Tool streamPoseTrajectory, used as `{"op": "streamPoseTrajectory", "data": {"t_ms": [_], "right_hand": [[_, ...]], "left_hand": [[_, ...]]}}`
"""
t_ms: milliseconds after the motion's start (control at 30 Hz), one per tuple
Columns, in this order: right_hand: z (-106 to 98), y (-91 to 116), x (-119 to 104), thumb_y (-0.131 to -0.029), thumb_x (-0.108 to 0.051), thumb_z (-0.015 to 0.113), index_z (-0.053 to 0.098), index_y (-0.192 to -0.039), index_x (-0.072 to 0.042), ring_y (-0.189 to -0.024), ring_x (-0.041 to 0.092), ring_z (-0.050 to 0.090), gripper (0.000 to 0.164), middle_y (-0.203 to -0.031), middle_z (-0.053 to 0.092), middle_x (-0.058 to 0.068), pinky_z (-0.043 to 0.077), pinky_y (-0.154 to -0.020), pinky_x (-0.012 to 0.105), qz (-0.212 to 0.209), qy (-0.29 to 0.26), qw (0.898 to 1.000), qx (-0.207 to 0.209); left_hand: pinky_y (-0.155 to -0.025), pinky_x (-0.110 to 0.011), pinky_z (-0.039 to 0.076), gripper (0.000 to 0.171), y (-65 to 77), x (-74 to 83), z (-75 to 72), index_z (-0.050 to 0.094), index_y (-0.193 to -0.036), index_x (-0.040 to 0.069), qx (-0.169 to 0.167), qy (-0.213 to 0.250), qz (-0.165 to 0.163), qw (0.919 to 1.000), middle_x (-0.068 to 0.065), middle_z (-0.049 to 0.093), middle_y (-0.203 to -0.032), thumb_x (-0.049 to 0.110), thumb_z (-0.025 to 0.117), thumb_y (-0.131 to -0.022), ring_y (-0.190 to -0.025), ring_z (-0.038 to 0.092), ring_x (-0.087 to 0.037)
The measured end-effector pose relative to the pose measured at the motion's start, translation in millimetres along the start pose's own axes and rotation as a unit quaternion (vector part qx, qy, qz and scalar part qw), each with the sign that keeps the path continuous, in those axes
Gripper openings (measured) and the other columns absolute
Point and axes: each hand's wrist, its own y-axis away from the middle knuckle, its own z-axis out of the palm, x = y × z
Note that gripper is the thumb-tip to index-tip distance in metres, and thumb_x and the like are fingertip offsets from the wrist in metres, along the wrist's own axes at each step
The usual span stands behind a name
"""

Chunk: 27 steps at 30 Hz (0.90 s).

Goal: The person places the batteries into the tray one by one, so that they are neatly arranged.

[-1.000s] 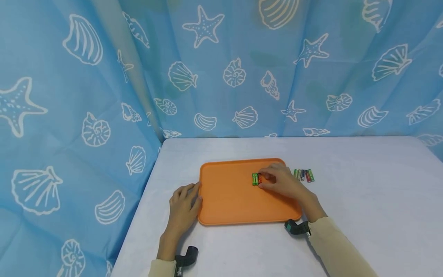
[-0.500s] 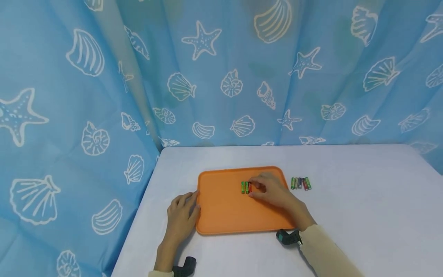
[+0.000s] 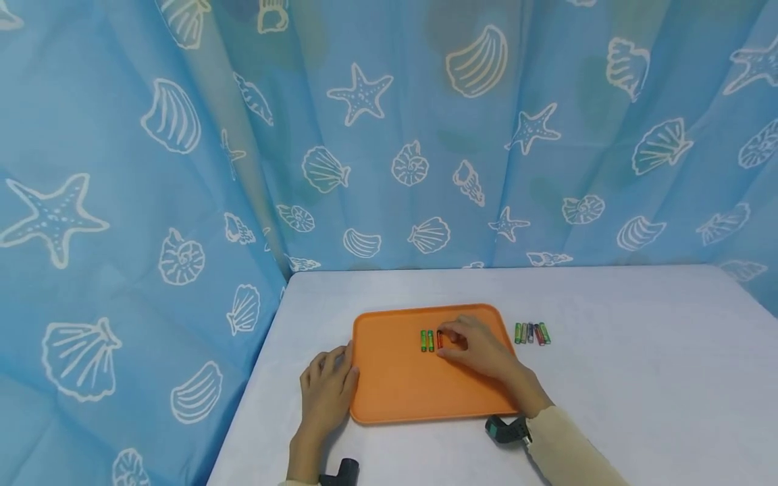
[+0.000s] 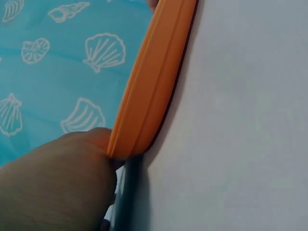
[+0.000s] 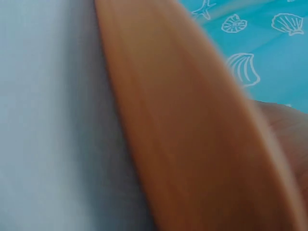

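Red battery [image 3: 440, 339] at the upper-middle part of the orange tray [image 3: 395, 391], long axis running roughly front to back; can't tell if it fully touches the tray floor. Right hand [image 3: 477, 347] pinches it, thumb at the near end, forefinger at the far end, forearm reaching in over the tray's right side. Two green batteries [image 3: 423, 341] lie just left of it on the tray, side by side, roughly parallel, narrow gap between them, another gap before the red one. Left hand [image 3: 328, 388] is at the tray's left edge, fingers relaxed and loosely bent, fingertips touching the rim, not curled round anything. Left wrist view: same hand by the tray corner, plus a dark strip [image 4: 127, 192] below the corner, too blurred to name. Right wrist view: mostly blurred tray side, bit of the hand at the right edge, fingertips hidden. Outside the tray, just past its right side, a row of five batteries [image 3: 531, 333], mixed green, pale, dark and red, close together, the two rightmost tilted. All on a white table [image 3: 638, 378]; tray sits flat, slightly skewed to the table's back edge. Black wrist camera [image 3: 506, 430] on the right wrist, another one [image 3: 343, 474] on the left. Cream sleeve [image 3: 571, 445] on the right arm. Blue curtain [image 3: 371, 175] with white shells and starfish hangs behind and along the left.
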Motion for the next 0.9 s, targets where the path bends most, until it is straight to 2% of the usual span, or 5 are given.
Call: {"op": "streamPoseTrajectory", "data": {"t_ms": [233, 433, 667, 900], "right_hand": [[10, 3, 3, -0.088, -0.034, 0.078, 0.069, -0.116, -0.014, -0.079, 0.013, 0.039, 0.036, -0.086, 0.047, -0.007, 0.034, -0.070, 0.031, 0.016, 0.004, 1.000, 0.013], [6, 1, 2, -0.088, -0.033, 0.078, 0.068, -0.113, -0.011, -0.078, 0.015, 0.038, 0.034, -0.084, 0.045, -0.005, 0.030, -0.071, 0.035, 0.035, 0.023, 0.999, 0.020], [8, 1, 2, -0.087, -0.034, 0.079, 0.069, -0.113, -0.012, -0.077, 0.015, 0.038, 0.036, -0.083, 0.045, -0.005, 0.029, -0.071, 0.036, 0.034, 0.027, 0.999, 0.019], [8, -4, -5, -0.087, -0.038, 0.078, 0.069, -0.115, -0.014, -0.076, 0.015, 0.038, 0.038, -0.082, 0.045, -0.006, 0.028, -0.071, 0.037, 0.037, 0.026, 0.999, 0.010]], "left_hand": [[-0.104, -0.055, 0.022, 0.048, -13.4, 0.5, 4.7, 0.047, -0.150, 0.012, 0.012, -0.025, -0.008, 0.9996, -0.009, 0.050, -0.142, 0.029, 0.048, -0.106, -0.133, 0.032, -0.037], [-0.105, -0.056, 0.022, 0.046, -26.0, 3.4, 4.9, 0.049, -0.149, 0.014, 0.013, -0.015, -0.009, 0.9998, -0.008, 0.051, -0.143, 0.029, 0.047, -0.106, -0.132, 0.034, -0.037], [-0.106, -0.056, 0.021, 0.047, -23.3, 3.2, 5.7, 0.048, -0.150, 0.017, -0.003, -0.007, -0.022, 0.9997, -0.007, 0.051, -0.144, 0.031, 0.048, -0.106, -0.133, 0.034, -0.036], [-0.106, -0.059, 0.024, 0.047, -23.8, -2.6, -3.8, 0.052, -0.147, 0.015, -0.002, 0.026, 0.003, 0.9996, -0.009, 0.054, -0.143, 0.031, 0.055, -0.103, -0.131, 0.038, -0.037]]}}
